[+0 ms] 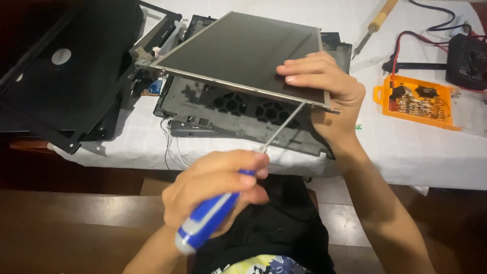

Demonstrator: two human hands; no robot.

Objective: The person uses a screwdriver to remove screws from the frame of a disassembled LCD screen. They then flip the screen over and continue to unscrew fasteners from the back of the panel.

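Blue-handled screwdriver (223, 203) in the left hand (213, 185) points up-right toward the screen panel (243, 53).

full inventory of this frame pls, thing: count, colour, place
screen panel: 1, dark grey with metal edge, tilted up at centre
laptop base: 1, black, open, under the panel
lid cover: 1, black, far left on the table
screwdriver: 1, blue-white handle, metal shaft reaching the panel's near edge
bit case: 1, orange, right of the panel
multimeter: 1, black, red and black leads, top right
soldering iron: 1, yellow-brown handle, top, right of centre
tablecloth: 1, white, over the table
left hand: grips the screwdriver handle
right hand: holds the panel's right near corner
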